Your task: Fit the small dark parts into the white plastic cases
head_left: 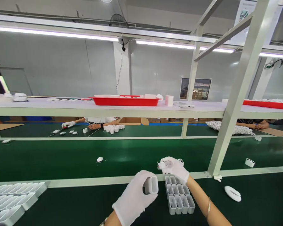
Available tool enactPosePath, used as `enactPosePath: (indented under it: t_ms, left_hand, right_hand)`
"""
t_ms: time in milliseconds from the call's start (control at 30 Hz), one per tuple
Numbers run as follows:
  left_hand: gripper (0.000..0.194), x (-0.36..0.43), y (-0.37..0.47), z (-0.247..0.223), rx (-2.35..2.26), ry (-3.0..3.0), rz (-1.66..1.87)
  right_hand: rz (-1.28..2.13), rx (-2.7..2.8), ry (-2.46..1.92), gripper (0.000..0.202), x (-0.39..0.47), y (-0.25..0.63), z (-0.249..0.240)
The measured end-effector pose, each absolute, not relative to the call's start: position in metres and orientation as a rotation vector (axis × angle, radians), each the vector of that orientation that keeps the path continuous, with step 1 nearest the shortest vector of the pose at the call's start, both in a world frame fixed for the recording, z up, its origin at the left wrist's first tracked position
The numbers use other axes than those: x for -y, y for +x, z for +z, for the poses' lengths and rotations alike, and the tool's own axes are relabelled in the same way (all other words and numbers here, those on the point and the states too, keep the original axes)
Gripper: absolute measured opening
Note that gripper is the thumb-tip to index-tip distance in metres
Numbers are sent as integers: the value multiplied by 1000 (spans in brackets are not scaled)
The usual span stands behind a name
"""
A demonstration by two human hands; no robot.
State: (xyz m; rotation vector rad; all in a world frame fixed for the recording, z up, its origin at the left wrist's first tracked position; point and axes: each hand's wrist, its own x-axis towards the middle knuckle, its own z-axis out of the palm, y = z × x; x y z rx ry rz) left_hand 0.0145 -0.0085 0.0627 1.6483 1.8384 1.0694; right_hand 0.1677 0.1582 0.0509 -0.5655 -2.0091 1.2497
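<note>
My left hand (136,196), in a white glove, is closed around a hollow white plastic housing (152,185), its open end facing me. My right hand (174,168), gloved too, reaches over the near edge of the green belt with fingers pinched on a small white part (159,165); its shape is mostly hidden. Just behind the right hand shows the rim of another white piece (181,161). Below the right wrist, rows of open white housings (178,202) stand upright on the dark green bench, packed side by side.
More white housings (19,201) fill the bench at left. A white oval piece (233,193) lies right, beside a metal post (231,103). The belt (61,157) carries a small part (99,159) and a white shell (250,162). Across it, a co-worker's gloved hand (69,124) works under a shelf with a red tray (124,101).
</note>
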Motion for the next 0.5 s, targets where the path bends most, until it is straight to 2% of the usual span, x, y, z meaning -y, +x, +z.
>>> enactPosePath:
  t_ms: [100, 167, 367, 500]
  left_hand:
    - [34, 16, 12, 68, -1865, 1708, 1074]
    - [32, 20, 11, 68, -1885, 1762, 1064]
    - [32, 26, 6, 58, -1893, 1904, 1033]
    - [35, 30, 2, 52, -1943, 1965, 1035]
  right_hand:
    - [1400, 2009, -453, 52, -141, 188, 51]
    - [1369, 2046, -401, 49, -122, 200, 54]
    - [747, 2252, -416, 34, -80, 209, 63]
    - [612, 2283, -445, 32, -75, 206, 64]
